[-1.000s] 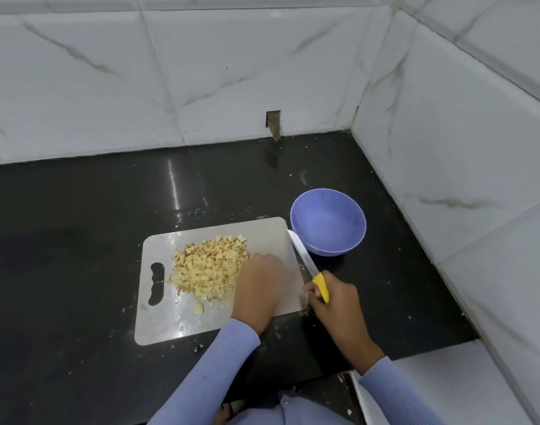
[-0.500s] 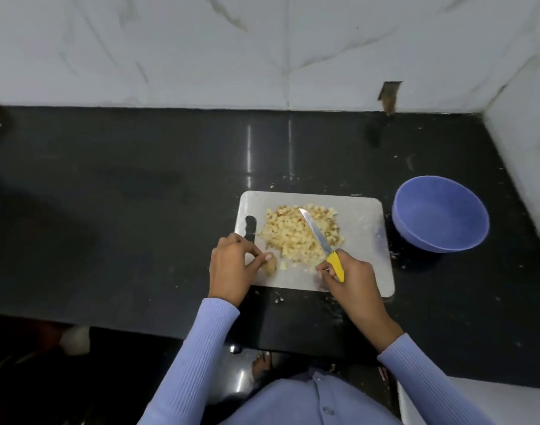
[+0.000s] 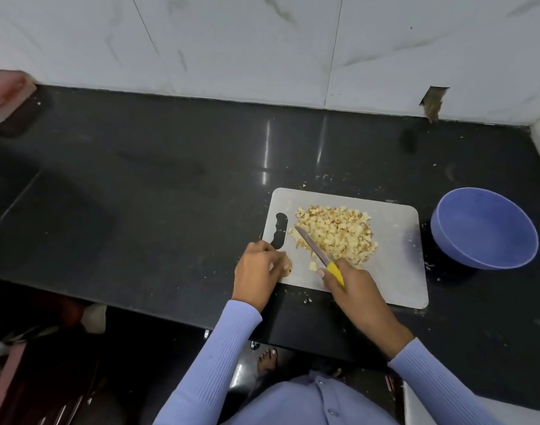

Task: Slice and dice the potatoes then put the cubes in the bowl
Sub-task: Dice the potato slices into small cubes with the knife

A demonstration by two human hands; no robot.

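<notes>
A heap of diced potato cubes (image 3: pixel 336 234) lies on the white cutting board (image 3: pixel 394 262). One loose cube (image 3: pixel 313 266) sits just in front of the heap. My right hand (image 3: pixel 353 286) grips the yellow handle of a knife (image 3: pixel 313 246), whose blade slants up-left along the heap's left edge. At the board's front left corner my left hand (image 3: pixel 258 273) pinches a small piece of potato (image 3: pixel 288 269). The purple bowl (image 3: pixel 485 228) stands empty to the right of the board.
The board lies on a black countertop (image 3: pixel 170 191) backed by white marble tiles, with a corner wall at the far right. Potato scraps dot the counter around the board. A pinkish block (image 3: pixel 5 96) sits at the far left. The counter's front edge runs under my forearms.
The view has swung left, so board and bowl sit further right. The knife blade has moved from over the heap's middle to its left edge. My left hand still pinches the potato piece.
</notes>
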